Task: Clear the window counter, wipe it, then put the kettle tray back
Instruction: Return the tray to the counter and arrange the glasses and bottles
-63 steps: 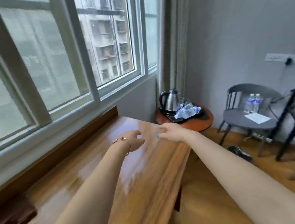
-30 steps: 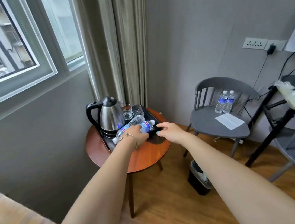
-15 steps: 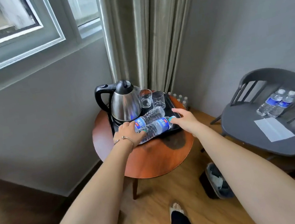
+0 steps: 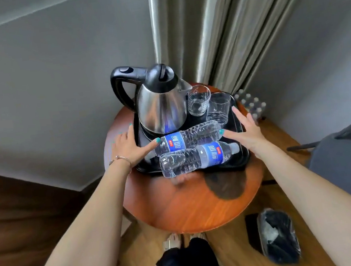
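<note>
I am standing over a small round wooden table (image 4: 191, 205) in a corner of grey walls, with a pale curtain (image 4: 213, 30) hanging behind it and a lined bin (image 4: 276, 239) on the wood floor to my right. The black kettle tray (image 4: 240, 123) is sitting on the table's far half, carrying a steel kettle (image 4: 158, 106), two glasses (image 4: 208, 105) and two water bottles (image 4: 194, 150) lying on their sides. I am reaching both arms forward, one to each side of it. My left hand (image 4: 128, 147) is lying spread at the tray's left edge, thumb pointing at the upper bottle. My right hand (image 4: 243, 131) is spread at the right edge, fingers straight along the rim, gripping nothing.
</note>
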`<action>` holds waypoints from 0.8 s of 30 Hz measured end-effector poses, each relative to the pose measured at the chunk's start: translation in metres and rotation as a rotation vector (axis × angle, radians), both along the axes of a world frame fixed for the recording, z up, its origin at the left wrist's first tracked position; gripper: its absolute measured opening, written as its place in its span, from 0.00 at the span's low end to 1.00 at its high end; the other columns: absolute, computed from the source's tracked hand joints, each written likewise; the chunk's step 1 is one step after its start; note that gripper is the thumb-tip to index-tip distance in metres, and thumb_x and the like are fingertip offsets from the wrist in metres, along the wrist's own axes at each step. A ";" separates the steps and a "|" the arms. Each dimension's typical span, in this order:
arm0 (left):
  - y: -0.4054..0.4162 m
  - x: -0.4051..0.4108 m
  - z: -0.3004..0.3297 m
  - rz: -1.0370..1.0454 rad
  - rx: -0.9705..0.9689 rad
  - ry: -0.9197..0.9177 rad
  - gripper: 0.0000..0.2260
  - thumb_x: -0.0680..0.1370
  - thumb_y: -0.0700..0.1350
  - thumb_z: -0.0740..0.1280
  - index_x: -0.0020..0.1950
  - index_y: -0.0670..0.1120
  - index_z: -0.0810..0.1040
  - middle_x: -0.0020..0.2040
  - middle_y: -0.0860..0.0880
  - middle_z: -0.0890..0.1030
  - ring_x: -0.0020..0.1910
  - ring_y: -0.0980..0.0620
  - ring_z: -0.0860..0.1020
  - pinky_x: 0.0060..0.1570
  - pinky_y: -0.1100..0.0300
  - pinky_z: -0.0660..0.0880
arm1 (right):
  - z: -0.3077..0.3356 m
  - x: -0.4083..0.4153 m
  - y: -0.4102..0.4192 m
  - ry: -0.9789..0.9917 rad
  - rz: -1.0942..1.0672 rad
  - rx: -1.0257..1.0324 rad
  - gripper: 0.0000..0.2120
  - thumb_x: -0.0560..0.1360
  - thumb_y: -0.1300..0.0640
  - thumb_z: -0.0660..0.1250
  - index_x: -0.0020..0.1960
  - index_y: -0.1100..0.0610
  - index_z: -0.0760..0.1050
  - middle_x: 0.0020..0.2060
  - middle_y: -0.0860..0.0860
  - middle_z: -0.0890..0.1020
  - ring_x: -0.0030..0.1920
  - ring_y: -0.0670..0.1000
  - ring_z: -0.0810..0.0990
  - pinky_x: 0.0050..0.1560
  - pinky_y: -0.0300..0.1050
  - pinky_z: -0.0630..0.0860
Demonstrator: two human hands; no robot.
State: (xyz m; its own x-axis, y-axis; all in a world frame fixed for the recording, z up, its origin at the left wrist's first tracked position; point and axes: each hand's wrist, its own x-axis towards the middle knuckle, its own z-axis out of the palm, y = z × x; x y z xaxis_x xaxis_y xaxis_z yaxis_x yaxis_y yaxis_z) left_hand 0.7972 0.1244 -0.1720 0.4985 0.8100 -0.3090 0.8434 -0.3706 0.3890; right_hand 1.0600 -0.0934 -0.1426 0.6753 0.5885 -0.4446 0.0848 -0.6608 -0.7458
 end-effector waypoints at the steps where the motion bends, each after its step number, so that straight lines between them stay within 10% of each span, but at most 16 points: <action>1: 0.000 0.001 -0.005 0.000 -0.005 -0.037 0.58 0.56 0.82 0.51 0.78 0.49 0.53 0.68 0.40 0.69 0.68 0.42 0.64 0.68 0.48 0.62 | -0.006 0.003 0.002 -0.005 0.024 -0.009 0.41 0.68 0.44 0.77 0.72 0.28 0.56 0.79 0.49 0.44 0.78 0.56 0.42 0.76 0.62 0.46; 11: 0.014 0.004 -0.025 -0.119 0.016 -0.405 0.53 0.61 0.72 0.65 0.78 0.48 0.52 0.76 0.48 0.62 0.74 0.48 0.58 0.71 0.54 0.57 | -0.052 0.031 0.005 -0.216 0.162 0.047 0.49 0.55 0.22 0.68 0.69 0.21 0.45 0.76 0.46 0.61 0.76 0.51 0.51 0.76 0.57 0.51; 24: 0.015 0.007 -0.055 -0.105 -0.042 -0.527 0.50 0.65 0.70 0.65 0.79 0.52 0.48 0.79 0.55 0.51 0.78 0.51 0.44 0.74 0.53 0.41 | -0.065 0.027 0.006 -0.248 0.198 0.079 0.53 0.50 0.19 0.65 0.71 0.24 0.46 0.80 0.49 0.49 0.78 0.45 0.38 0.72 0.48 0.35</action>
State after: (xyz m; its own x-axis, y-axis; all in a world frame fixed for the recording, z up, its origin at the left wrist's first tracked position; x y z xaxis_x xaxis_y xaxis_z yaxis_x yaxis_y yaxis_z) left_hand 0.8039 0.1396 -0.2266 0.6721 0.7400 -0.0259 0.4890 -0.4174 0.7659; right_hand 1.0874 -0.0875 -0.2079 0.6263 0.7453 -0.2286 0.3913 -0.5542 -0.7347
